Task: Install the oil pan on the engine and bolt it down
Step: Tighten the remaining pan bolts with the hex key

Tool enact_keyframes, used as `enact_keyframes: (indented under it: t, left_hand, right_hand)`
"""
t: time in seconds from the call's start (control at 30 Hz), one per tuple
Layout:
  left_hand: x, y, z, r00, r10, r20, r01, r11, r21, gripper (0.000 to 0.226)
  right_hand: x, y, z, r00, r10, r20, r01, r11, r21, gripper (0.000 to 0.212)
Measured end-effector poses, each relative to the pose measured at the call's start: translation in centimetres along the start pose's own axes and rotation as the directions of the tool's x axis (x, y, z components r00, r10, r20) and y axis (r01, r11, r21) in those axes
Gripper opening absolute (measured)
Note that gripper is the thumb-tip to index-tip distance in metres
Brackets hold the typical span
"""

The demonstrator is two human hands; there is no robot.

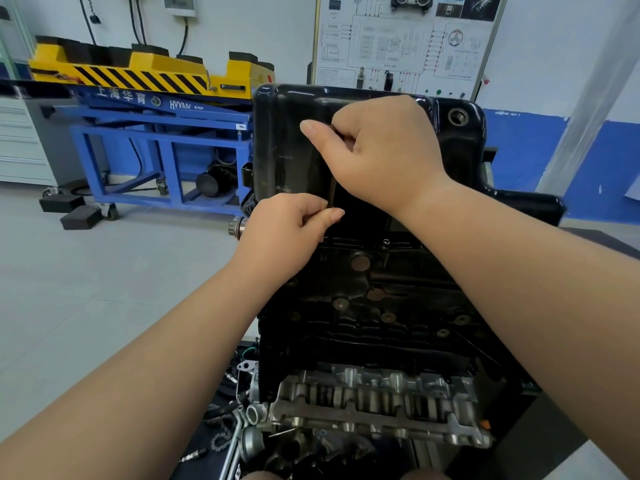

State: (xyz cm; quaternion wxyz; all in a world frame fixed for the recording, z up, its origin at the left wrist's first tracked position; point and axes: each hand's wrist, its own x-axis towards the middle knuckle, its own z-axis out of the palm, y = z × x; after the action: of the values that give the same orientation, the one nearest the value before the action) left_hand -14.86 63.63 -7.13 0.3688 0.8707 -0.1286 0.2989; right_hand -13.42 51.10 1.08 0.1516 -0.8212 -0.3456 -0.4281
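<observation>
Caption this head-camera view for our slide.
Left hand and right hand grip a slim dark tool over the oil pan on the engine.

The oil pan (294, 143) sits on top of the engine (363, 323). In front of the pan, the right hand (381, 154) is at 1 o'clock of the left hand (284, 233), and both pinch a thin tool (331, 190) running upright between them. A wiring board (398, 39) stands behind the pan at 12 o'clock. A lift stand (156, 133) is on the floor at 10 o'clock, with blocks (78, 216) before it. Loose parts (225, 420) lie at 7 o'clock beside the engine.
</observation>
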Motion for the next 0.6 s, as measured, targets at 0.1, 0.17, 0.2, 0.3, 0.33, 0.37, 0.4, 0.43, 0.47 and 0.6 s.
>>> enact_keyframes:
  t: [0.1, 0.17, 0.2, 0.3, 0.33, 0.37, 0.4, 0.43, 0.47, 0.6]
  left_hand:
    - [-0.1, 0.2, 0.1, 1.0, 0.007, 0.004, -0.007, 1.0, 0.02, 0.034]
    - [-0.1, 0.7, 0.1, 0.999, 0.022, -0.023, -0.021, 0.999, 0.028, 0.035]
    - [-0.2, 1.1, 0.0, 0.998, 0.036, -0.047, -0.036, 0.999, 0.014, 0.035]
    - [-0.1, 3.3, -0.4, 0.989, 0.115, -0.095, -0.12, 0.992, -0.049, 0.035]
    - [-0.1, 4.2, -0.3, 0.986, 0.149, -0.076, -0.153, 0.987, -0.048, 0.035]
    - [-0.1, 5.0, -0.1, 0.983, 0.18, -0.043, -0.182, 0.982, -0.041, 0.035]
    - [-0.2, 5.8, 0.2, 0.979, 0.202, -0.001, -0.202, 0.979, -0.031, 0.035]
    - [-0.4, 6.5, 0.7, 0.976, 0.214, 0.047, -0.214, 0.977, -0.014, 0.034]
    - [-0.7, 7.1, 1.3, 0.97, 0.223, 0.096, -0.224, 0.975, 0.004, 0.034]
    - [-2.6, 9.2, 4.3, 0.948, 0.232, 0.219, -0.237, 0.971, -0.002, 0.026]
  right_hand:
    - [-0.8, 0.0, 0.1, 0.994, 0.104, -0.018, -0.1, 0.985, 0.143, 0.055]
    - [-2.0, 0.1, 0.1, 0.979, 0.202, -0.002, -0.192, 0.934, 0.3, 0.052]
    - [-2.8, 0.1, 0.1, 0.965, 0.261, 0.028, -0.251, 0.888, 0.385, 0.049]
    - [-5.6, 0.1, -0.4, 0.916, 0.383, 0.119, -0.382, 0.739, 0.556, 0.035]
    - [-6.6, 0.2, -0.8, 0.908, 0.402, 0.115, -0.388, 0.708, 0.59, 0.03]
    - [-7.5, 0.3, -1.2, 0.904, 0.417, 0.092, -0.381, 0.69, 0.615, 0.026]
    - [-8.4, 0.6, -1.6, 0.898, 0.435, 0.064, -0.374, 0.679, 0.631, 0.022]
    - [-9.2, 0.9, -2.1, 0.888, 0.457, 0.045, -0.376, 0.668, 0.642, 0.019]
    - [-10.1, 1.2, -2.6, 0.875, 0.482, 0.041, -0.39, 0.652, 0.651, 0.018]
    - [-13.4, 2.5, -4.2, 0.797, 0.599, 0.077, -0.494, 0.574, 0.654, 0.03]
